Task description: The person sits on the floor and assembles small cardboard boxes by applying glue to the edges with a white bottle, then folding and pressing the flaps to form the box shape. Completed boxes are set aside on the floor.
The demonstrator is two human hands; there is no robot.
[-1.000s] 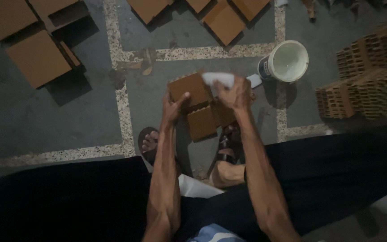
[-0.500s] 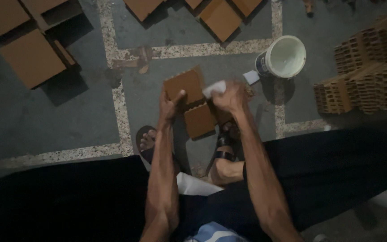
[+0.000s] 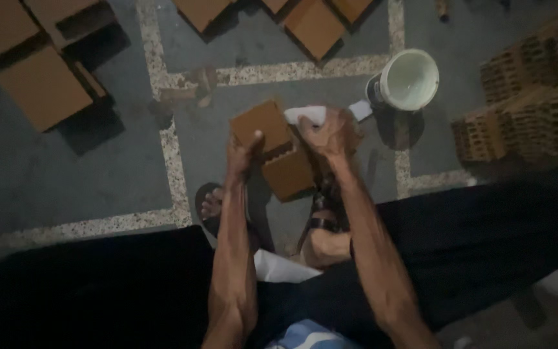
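**Brown Tile Held Over a Hard Floor: Handling Risks**

A brown square tile (image 3: 261, 124) is held up in front of the body, above a grey floor (image 3: 98, 174) crossed by pale speckled strips. The tile is gripped at its lower left corner by the left hand (image 3: 243, 154), with the thumb laid on the upper face and the fingers curled beneath. A white cloth (image 3: 306, 115) is clenched in the right hand (image 3: 332, 134) and is pressed against the right edge of the tile. A second brown tile (image 3: 287, 173) is seen just below the first, between the two hands; whether it rests on the floor or on a knee cannot be told.

The following faults are judged possible:

1. Slippage. The tile is supported from one corner only. If sideways pressure from the cloth is increased, the tile may be levered out of the grip and may chip or break on the floor or on the tile below.
2. Foot injury. Sandalled feet (image 3: 213, 205) are placed directly under the work, so a dropped tile may land on them.
3. Spillage. A white bucket (image 3: 408, 79) stands close to the right hand. A wide sweep of the elbow or cloth may tip it.
4. Collision. Stacked perforated bricks (image 3: 524, 97) to the right and further tiles (image 3: 43, 87) on the floor leave limited free room.
5. Poor visibility. The scene is dimly lit, so residue on the surface may be missed.
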